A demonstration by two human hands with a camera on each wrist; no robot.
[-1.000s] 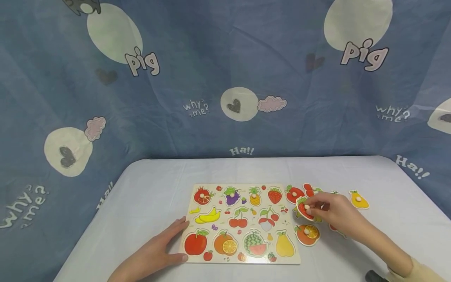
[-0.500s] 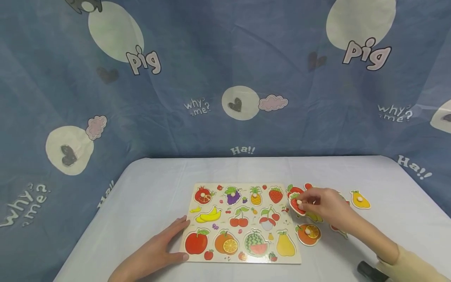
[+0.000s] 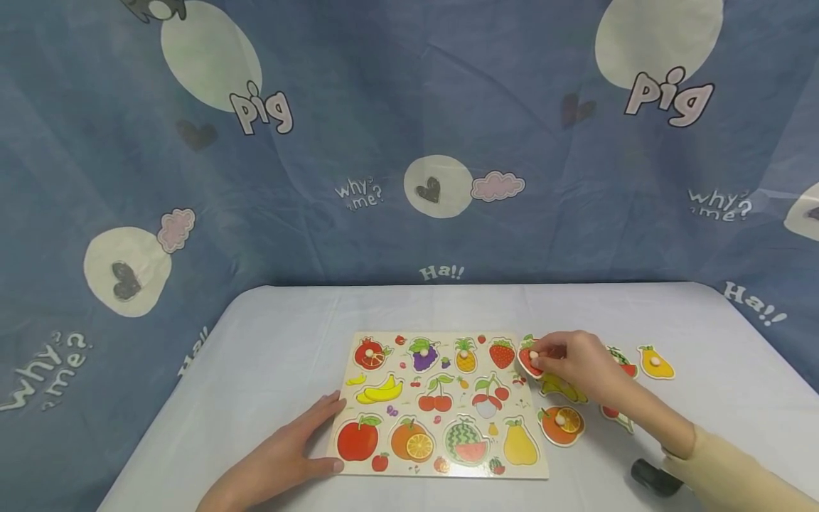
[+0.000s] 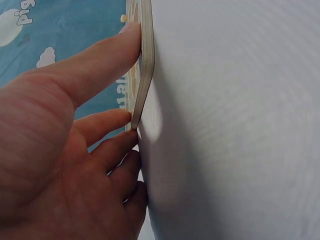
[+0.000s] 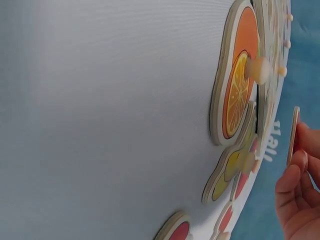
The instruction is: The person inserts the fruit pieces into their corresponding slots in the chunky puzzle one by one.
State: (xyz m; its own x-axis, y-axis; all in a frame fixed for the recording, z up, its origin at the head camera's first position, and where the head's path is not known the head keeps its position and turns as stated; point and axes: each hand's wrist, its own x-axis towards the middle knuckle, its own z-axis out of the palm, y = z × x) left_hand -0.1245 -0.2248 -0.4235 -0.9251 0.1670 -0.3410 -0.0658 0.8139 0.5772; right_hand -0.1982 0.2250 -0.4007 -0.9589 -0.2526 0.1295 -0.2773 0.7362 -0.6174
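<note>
My right hand (image 3: 579,363) pinches the small knob of a strawberry puzzle piece (image 3: 527,361), held tilted beside the right edge of the wooden fruit puzzle board (image 3: 448,405). In the right wrist view this piece (image 5: 294,134) appears edge-on, raised off the table. The board's printed strawberry (image 3: 502,353) lies just left of it. Pomegranate, grape and pineapple pieces with knobs sit along the board's top row. My left hand (image 3: 288,451) rests at the board's left side, thumb and fingertips touching its edge, fingers fairly straight; the left wrist view shows the thumb (image 4: 107,60) against the edge.
Loose knobbed pieces lie right of the board: an orange (image 3: 561,426), bananas (image 3: 563,389), a pear (image 3: 656,363) and a watermelon (image 3: 622,361). A red piece lies partly behind the right hand. A dark cylindrical thing (image 3: 655,477) is by the right sleeve. Blue printed cloth (image 3: 358,242) hangs behind.
My right hand has moved left and slightly away with the strawberry piece, from over the bananas to the board's upper right edge. The left hand has stayed in place.
</note>
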